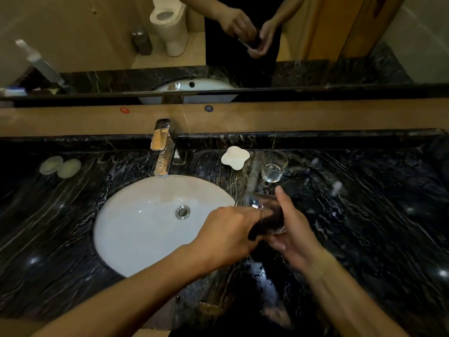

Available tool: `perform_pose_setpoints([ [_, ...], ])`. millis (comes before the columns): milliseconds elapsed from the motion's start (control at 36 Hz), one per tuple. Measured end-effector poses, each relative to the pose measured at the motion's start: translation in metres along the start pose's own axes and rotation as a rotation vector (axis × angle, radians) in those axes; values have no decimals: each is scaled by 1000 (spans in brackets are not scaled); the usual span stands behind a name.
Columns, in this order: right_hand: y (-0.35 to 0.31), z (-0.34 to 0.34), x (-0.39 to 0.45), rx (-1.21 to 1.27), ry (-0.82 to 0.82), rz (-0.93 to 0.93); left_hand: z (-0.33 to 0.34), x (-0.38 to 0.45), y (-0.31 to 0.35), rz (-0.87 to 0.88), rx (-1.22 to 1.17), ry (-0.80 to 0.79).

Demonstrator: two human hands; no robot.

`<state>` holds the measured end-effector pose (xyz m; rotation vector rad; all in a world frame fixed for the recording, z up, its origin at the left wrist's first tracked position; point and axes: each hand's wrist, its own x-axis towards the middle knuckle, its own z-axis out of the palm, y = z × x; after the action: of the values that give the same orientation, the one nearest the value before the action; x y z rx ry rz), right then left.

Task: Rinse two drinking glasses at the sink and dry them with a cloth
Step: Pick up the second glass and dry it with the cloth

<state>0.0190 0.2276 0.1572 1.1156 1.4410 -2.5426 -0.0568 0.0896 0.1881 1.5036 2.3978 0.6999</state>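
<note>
My right hand holds a clear drinking glass on its side above the counter, just right of the sink. A dark cloth is stuffed into the glass, and my left hand grips the cloth at the glass's mouth. A second clear glass stands upright on the counter behind them, apart from both hands. The tap shows no running water.
A white flower-shaped dish lies left of the standing glass. Two pale round lids sit at the counter's far left. The black marble counter is wet near the basin. A mirror spans the back wall.
</note>
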Motion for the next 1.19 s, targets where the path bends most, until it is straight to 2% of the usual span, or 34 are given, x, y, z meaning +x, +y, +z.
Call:
perform_pose_setpoints([
  [83, -13, -11, -1, -145, -216, 225, 5, -5, -21, 353, 262, -5],
  [139, -17, -14, 2, -210, -286, 304, 6, -6, -34, 519, 372, 4],
  [222, -19, -14, 3, -255, -315, 316, 5, -5, -39, 515, 382, 21],
  [278, -17, -15, 4, -229, -321, 238, 6, -4, -34, 365, 250, 11],
  [306, -15, -14, 4, -208, -295, 178, 4, -3, -29, 237, 119, -1],
  [389, -5, -8, 3, -178, -162, -55, -1, 4, -13, -275, -340, -25],
  [444, 1, -2, -1, -235, -102, -200, -5, 9, -4, -542, -654, -13],
  [528, 8, -1, -2, -341, -34, -356, -12, 13, 6, -755, -1144, 19],
  [583, 12, -1, -1, -365, -13, -441, -15, 13, 9, -841, -1258, 5],
  [667, 15, -1, 4, -352, 55, -537, -11, 12, 11, -861, -1273, -15],
  [778, 16, 2, 9, -288, 160, -504, -2, 7, 18, -709, -1151, 38],
  [861, 11, 5, 6, -161, 175, -340, 11, 0, 15, -528, -791, 77],
  [917, 5, 4, 3, -119, 125, -162, 20, -7, 7, -336, -425, 72],
  [972, -1, -2, 3, -115, 45, 18, 26, -14, -3, -53, -50, 117],
  [1028, -5, -7, 4, -150, -41, 165, 27, -19, -17, 237, 167, 139],
  [1111, -6, -11, 5, -238, -153, 304, 25, -18, -43, 556, 330, 133],
  [1139, -6, -12, 5, -245, -186, 325, 24, -17, -49, 605, 361, 131],
  [1194, -6, -13, 4, -224, -249, 318, 22, -15, -51, 568, 311, 98],
])
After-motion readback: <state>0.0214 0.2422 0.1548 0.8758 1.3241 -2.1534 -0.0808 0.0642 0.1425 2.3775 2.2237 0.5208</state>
